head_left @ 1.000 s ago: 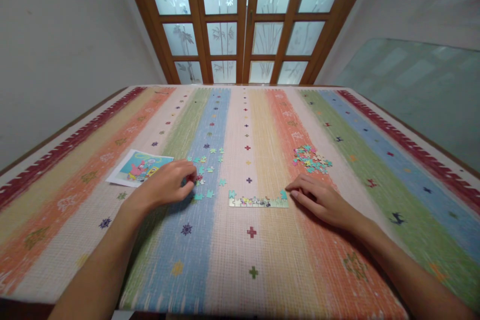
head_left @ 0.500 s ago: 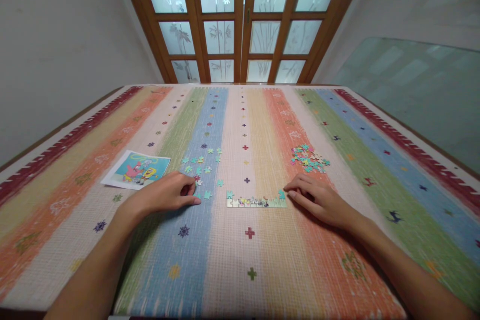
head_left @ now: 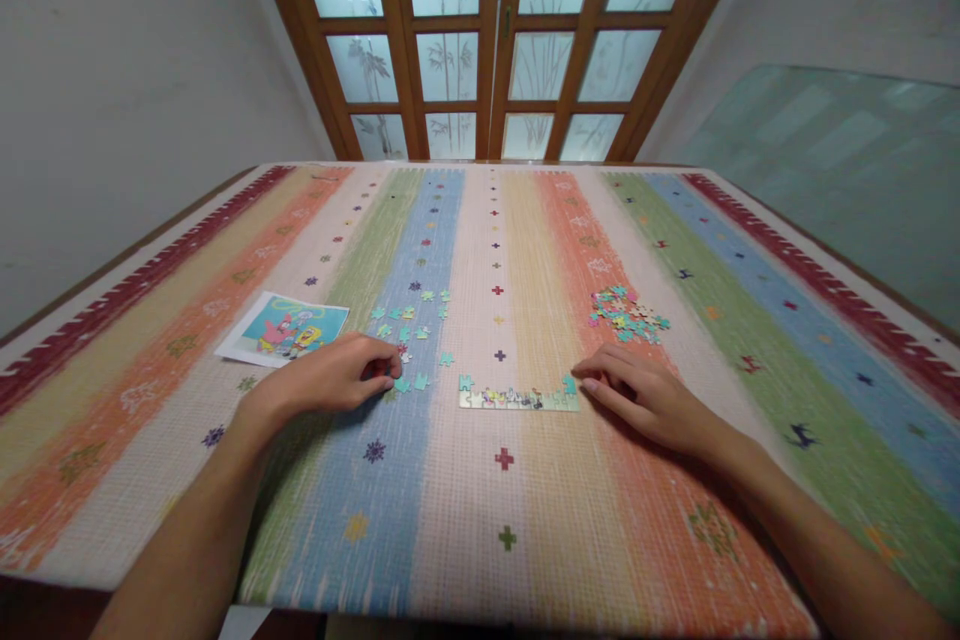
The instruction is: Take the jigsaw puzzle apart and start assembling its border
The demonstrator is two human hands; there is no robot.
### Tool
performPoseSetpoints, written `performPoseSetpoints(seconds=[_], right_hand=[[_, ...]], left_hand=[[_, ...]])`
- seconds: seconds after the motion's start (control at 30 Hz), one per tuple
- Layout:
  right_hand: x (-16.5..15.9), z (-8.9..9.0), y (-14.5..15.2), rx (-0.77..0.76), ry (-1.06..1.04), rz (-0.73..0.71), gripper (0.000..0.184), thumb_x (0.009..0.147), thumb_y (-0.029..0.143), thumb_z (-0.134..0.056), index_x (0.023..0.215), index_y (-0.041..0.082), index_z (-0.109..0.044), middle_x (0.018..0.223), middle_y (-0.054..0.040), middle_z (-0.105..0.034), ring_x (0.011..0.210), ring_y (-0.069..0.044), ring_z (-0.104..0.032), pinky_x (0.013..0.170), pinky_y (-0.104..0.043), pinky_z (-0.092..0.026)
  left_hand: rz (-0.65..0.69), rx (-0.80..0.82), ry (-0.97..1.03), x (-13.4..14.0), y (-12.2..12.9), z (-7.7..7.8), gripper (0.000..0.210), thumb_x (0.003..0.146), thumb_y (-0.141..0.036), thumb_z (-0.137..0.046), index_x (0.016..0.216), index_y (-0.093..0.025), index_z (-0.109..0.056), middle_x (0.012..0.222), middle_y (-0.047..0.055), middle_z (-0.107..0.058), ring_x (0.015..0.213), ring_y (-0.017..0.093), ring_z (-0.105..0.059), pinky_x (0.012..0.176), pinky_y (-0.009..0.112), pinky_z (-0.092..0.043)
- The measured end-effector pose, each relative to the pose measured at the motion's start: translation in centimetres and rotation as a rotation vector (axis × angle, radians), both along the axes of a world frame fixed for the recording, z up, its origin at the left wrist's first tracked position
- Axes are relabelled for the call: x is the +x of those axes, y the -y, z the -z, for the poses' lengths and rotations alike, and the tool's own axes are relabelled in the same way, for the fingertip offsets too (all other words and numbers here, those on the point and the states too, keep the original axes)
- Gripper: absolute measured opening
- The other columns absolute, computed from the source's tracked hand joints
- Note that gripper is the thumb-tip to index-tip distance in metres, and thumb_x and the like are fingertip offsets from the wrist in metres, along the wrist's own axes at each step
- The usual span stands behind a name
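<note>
A partly joined jigsaw puzzle (head_left: pixel 517 400) lies on the tablecloth: one long bottom row with a teal piece standing up at each end. My right hand (head_left: pixel 637 395) rests beside its right end, fingers loosely bent and thumb a little apart, the fingertips at the teal end piece (head_left: pixel 569 384). Among loose teal puzzle pieces (head_left: pixel 405 333) to the left, my left hand (head_left: pixel 349 370) is closed, with thumb and index tips near each other. Whatever lies between those fingertips is hidden. Two teal pieces (head_left: pixel 421 381) sit just by the left thumb.
A printed cartoon picture (head_left: pixel 277 320) lies behind my left forearm. Beyond my right hand is a heap of mixed puzzle pieces (head_left: pixel 628 315). The striped tablecloth (head_left: pixel 465 510) covers the table. Wooden doors with glass panes (head_left: pixel 450 70) stand past the far edge.
My left thumb has drawn in toward the index finger, and that hand has shifted slightly among the loose pieces. My right hand stays by the puzzle's right end. The view has tilted slightly.
</note>
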State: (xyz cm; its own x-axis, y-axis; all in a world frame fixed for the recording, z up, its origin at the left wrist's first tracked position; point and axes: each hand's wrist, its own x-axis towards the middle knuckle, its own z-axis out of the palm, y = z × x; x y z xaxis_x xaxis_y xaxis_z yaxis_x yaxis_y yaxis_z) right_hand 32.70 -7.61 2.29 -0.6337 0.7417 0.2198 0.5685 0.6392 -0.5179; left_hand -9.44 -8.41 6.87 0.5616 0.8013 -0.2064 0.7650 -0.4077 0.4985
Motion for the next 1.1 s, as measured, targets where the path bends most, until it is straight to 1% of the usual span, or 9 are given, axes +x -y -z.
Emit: performPoseSetpoints(seconds=[0.13,0.4,0.63,0.8,0.87,1.0,1.1], right_hand=[[0.1,0.0,0.0,0.001,0.004,0.005,0.017,0.101,0.027,-0.049,0.106,0.024,-0.066,0.095,-0.0072,-0.071,0.078,-0.021,-0.067,0.071,-0.036,-0.054],[0.2,0.2,0.0,0.002,0.006,0.003,0.018,0.103,0.028,-0.048,0.106,0.024,-0.065,0.095,-0.0074,-0.07,0.077,-0.02,-0.066,0.071,-0.036,-0.053],[0.1,0.0,0.0,-0.007,0.004,0.005,0.017,0.102,0.028,-0.049,0.105,0.024,-0.065,0.094,-0.0072,-0.07,0.077,-0.02,-0.066,0.07,-0.036,-0.053],[0.2,0.2,-0.1,0.003,0.012,0.011,0.017,0.102,0.028,-0.049,0.106,0.023,-0.065,0.095,-0.0076,-0.071,0.079,-0.021,-0.067,0.073,-0.037,-0.054],[0.2,0.4,-0.1,0.004,0.014,0.021,0.018,0.101,0.028,-0.049,0.108,0.023,-0.065,0.097,-0.0084,-0.072,0.081,-0.022,-0.068,0.075,-0.038,-0.055],[0.3,0.7,-0.1,-0.002,0.014,0.049,0.023,0.101,0.03,-0.048,0.117,0.021,-0.063,0.106,-0.0116,-0.074,0.09,-0.025,-0.071,0.081,-0.041,-0.057],[0.5,0.8,-0.1,-0.007,0.03,0.077,0.029,0.1,0.029,-0.047,0.125,0.02,-0.06,0.097,-0.0101,-0.073,0.083,-0.025,-0.07,0.078,-0.04,-0.057]], left_hand=[[-0.002,0.022,-0.006,0.1,-0.1,0.1,0.014,0.089,-0.024,-0.055,0.084,-0.021,-0.068,0.076,0.003,-0.069,0.07,0.019,-0.062,0.068,0.03,-0.041],[0.009,0.048,-0.011,0.9,-0.1,0.5,0.017,0.091,-0.017,-0.053,0.092,-0.021,-0.069,0.089,0.005,-0.073,0.079,0.02,-0.065,0.076,0.032,-0.046],[0.028,0.068,-0.006,1.0,-0.1,0.4,0.018,0.092,-0.015,-0.054,0.094,-0.022,-0.07,0.091,0.004,-0.074,0.082,0.02,-0.067,0.079,0.033,-0.048],[0.043,0.087,-0.002,1.0,0.0,0.5,0.02,0.091,-0.014,-0.053,0.095,-0.022,-0.071,0.093,0.005,-0.075,0.085,0.02,-0.068,0.082,0.033,-0.05],[0.042,0.092,-0.003,1.0,0.0,0.7,0.02,0.092,-0.015,-0.053,0.097,-0.022,-0.071,0.095,0.005,-0.075,0.085,0.02,-0.068,0.082,0.033,-0.05],[0.026,0.114,-0.004,1.1,-0.1,0.9,0.022,0.09,-0.015,-0.053,0.1,-0.022,-0.071,0.096,0.005,-0.076,0.085,0.02,-0.067,0.084,0.035,-0.05],[0.021,0.131,0.001,1.5,0.1,0.8,0.023,0.09,-0.015,-0.052,0.101,-0.021,-0.071,0.094,0.005,-0.075,0.083,0.02,-0.067,0.083,0.035,-0.05]])
